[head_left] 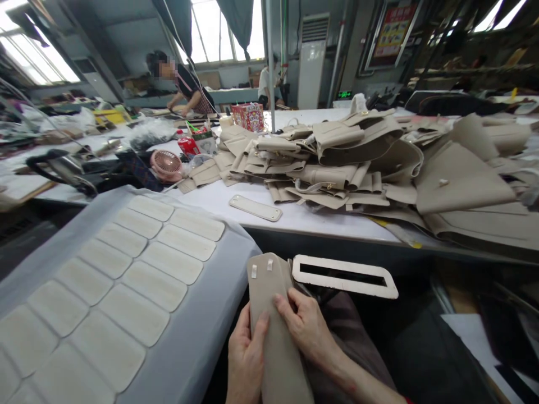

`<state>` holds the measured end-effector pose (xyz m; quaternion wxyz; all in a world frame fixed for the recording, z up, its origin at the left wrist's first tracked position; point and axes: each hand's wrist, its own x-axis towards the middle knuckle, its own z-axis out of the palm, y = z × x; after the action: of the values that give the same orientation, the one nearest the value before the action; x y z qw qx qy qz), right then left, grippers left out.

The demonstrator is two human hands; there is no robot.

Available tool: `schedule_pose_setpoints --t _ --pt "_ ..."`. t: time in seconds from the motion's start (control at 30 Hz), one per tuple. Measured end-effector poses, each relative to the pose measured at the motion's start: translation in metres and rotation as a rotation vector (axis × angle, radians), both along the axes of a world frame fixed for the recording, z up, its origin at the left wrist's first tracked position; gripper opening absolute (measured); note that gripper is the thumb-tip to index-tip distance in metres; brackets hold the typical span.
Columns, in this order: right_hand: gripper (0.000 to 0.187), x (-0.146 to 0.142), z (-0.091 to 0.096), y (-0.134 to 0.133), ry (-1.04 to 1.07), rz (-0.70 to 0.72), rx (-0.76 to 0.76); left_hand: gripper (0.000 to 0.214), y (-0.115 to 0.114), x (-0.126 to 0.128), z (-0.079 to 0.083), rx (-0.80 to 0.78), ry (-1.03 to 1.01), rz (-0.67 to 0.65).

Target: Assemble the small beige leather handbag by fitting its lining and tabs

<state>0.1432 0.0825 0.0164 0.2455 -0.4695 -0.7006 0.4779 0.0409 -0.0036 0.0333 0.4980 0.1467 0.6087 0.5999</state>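
A long beige leather-like panel (272, 294) is held upright and slightly tilted between both hands, low in the middle of the view. Two small clear tabs sit near its top end. My left hand (247, 356) grips its left edge, thumb on the front face. From the right, my right hand (309, 325) closes on the panel, with its thumb and index finger against the front. Just beyond that hand, a pale rounded frame (391, 285) with a long slot sticks out to the right; whether it joins the panel cannot be made out.
Rows of pale rounded pieces (155, 275) lie on a grey-covered board (197, 314) at left. One narrow strip with holes (255, 207) rests on the white table (210, 197). Behind are heaped beige bag parts (337, 174), a pink fan (166, 165) and a person (189, 87).
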Motion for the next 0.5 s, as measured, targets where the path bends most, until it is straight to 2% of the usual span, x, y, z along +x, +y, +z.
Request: schedule_pose_setpoints --t 0.13,0.2,0.33,0.5 --pt "0.048 -0.01 0.018 0.024 -0.053 -0.048 0.104 0.059 0.011 -0.015 0.008 0.044 0.005 0.038" --pt "0.047 -0.018 0.024 0.029 0.001 -0.006 0.118 0.061 0.016 -0.022 0.01 0.083 0.029 0.069" --pt "0.046 -0.028 0.026 0.02 0.142 0.095 0.127 0.047 0.018 -0.026 0.012 0.15 0.182 0.109" --pt "0.046 -0.023 0.018 0.01 0.187 0.097 0.052 0.044 0.013 -0.021 0.012 0.128 0.351 0.213"
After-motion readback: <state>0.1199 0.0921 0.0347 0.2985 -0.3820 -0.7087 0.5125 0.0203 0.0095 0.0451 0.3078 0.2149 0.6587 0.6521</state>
